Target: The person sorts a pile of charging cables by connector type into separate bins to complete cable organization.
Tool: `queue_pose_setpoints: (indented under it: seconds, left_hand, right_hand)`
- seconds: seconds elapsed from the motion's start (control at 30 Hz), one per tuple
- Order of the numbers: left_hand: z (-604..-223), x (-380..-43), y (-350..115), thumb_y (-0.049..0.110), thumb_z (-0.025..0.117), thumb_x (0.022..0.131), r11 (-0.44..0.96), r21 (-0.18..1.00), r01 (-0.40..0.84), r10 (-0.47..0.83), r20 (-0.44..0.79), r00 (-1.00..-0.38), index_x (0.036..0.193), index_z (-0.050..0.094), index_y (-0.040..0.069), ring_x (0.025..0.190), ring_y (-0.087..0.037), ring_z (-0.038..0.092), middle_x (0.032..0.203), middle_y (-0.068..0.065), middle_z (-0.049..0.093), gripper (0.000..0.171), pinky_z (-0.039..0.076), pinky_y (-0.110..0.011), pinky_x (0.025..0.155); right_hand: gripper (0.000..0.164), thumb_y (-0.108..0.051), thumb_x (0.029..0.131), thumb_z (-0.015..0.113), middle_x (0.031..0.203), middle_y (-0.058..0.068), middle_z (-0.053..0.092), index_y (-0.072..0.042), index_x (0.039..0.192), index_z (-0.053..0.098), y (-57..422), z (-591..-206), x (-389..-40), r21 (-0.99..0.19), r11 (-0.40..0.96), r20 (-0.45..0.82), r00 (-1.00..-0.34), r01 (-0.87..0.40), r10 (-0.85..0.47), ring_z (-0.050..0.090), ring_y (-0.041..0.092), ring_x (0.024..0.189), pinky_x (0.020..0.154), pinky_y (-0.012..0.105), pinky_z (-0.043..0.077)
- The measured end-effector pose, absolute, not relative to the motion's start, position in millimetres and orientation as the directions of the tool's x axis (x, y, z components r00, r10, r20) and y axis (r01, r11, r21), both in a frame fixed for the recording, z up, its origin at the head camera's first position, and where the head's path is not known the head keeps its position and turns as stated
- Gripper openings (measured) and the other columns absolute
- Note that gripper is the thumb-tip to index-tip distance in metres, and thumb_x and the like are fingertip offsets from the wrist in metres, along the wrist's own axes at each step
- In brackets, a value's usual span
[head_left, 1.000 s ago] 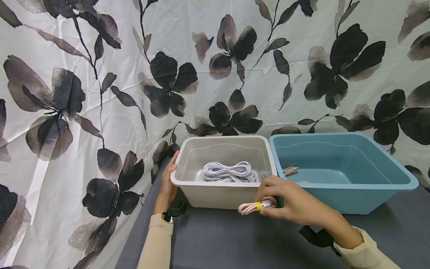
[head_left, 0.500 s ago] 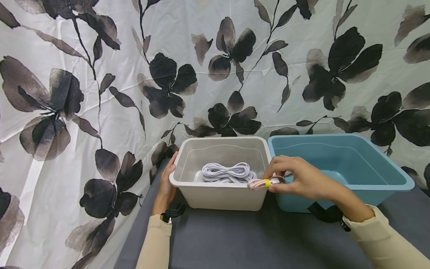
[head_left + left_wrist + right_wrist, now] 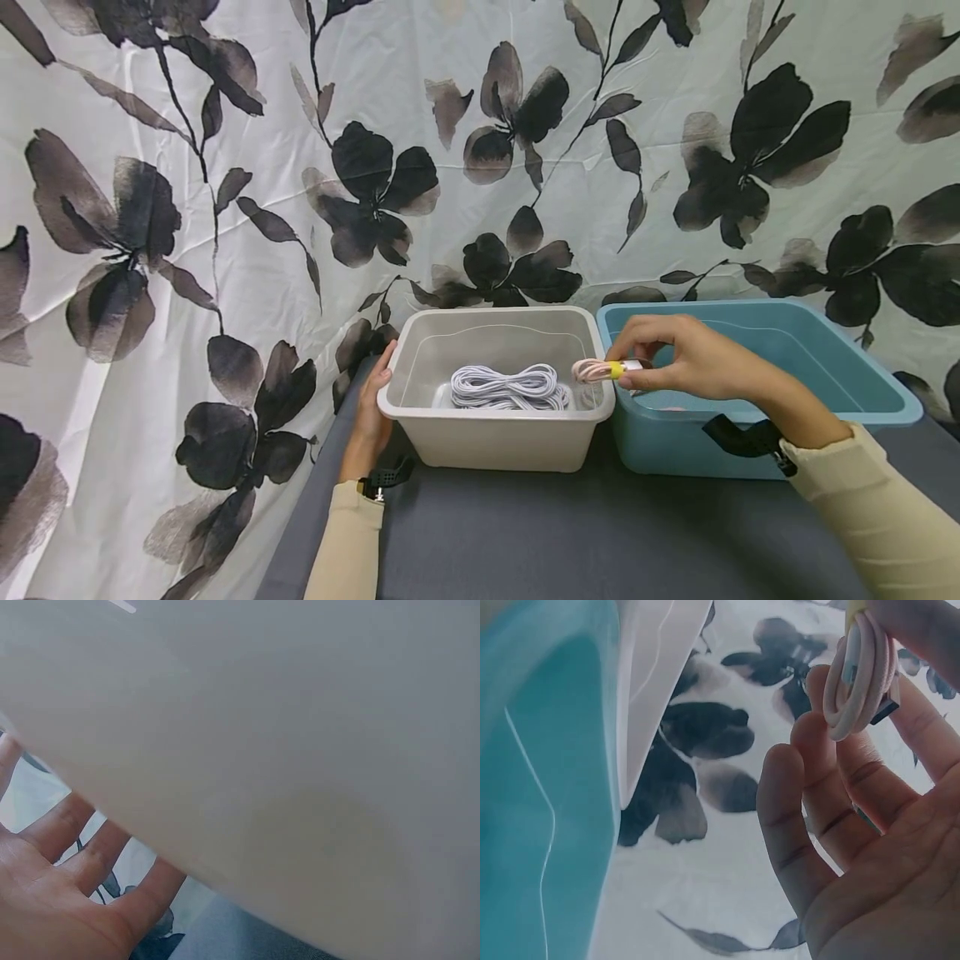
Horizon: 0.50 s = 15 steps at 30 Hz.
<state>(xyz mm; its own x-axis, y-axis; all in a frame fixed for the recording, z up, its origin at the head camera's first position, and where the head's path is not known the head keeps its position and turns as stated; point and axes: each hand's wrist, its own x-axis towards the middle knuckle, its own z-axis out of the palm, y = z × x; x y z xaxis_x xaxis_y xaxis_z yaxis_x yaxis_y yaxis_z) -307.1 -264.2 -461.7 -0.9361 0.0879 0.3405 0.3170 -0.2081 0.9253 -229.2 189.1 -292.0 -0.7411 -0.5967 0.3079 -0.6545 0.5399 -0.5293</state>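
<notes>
My right hand (image 3: 686, 362) pinches a coiled pink USB cable (image 3: 595, 371) between thumb and fingers, holding it over the right end of a beige bin (image 3: 495, 414). A yellow tie wraps the coil's middle; in the right wrist view the cable (image 3: 862, 682) hangs in loops beside a plug. Inside the beige bin lies a bundle of white cord (image 3: 510, 387). My left hand (image 3: 372, 408) rests against that bin's left wall, fingertips up near the rim. In the left wrist view its fingers (image 3: 154, 896) are extended and spread, their tips hidden by the bin.
A blue bin (image 3: 757, 321) stands right beside the beige one, partly covered by my right hand and forearm. Both bins stand on a dark grey surface (image 3: 510, 533). Behind them hangs a white cloth (image 3: 420, 67) printed with dark flowers.
My right hand has lifted the pink cable from in front of the bins to above the beige bin's right rim, moving up and slightly right. My left hand has stayed at the bin's side.
</notes>
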Motion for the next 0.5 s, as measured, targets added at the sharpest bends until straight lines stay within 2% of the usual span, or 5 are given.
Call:
queue_pose_setpoints:
  seconds: [0.5]
  left_hand:
    - [-460, -308, -264, 0.029, 0.034, 0.103, -0.191, 0.933, 0.306, 0.087, 0.327, -0.941, 0.162, 0.031, 0.025, 0.156, -0.017, 0.024, 0.169, 0.005, 0.028, 0.059, 0.03, -0.025, 0.114]
  right_hand:
    - [0.019, -0.024, 0.089, 0.079, 0.094, -0.006, 0.063, -0.026, 0.108, 0.077, 210, -274, -261, -0.484, 0.633, 0.285, -0.792, -0.605, -0.539, 0.053, 0.014, 0.083, 0.076, 0.03, 0.046]
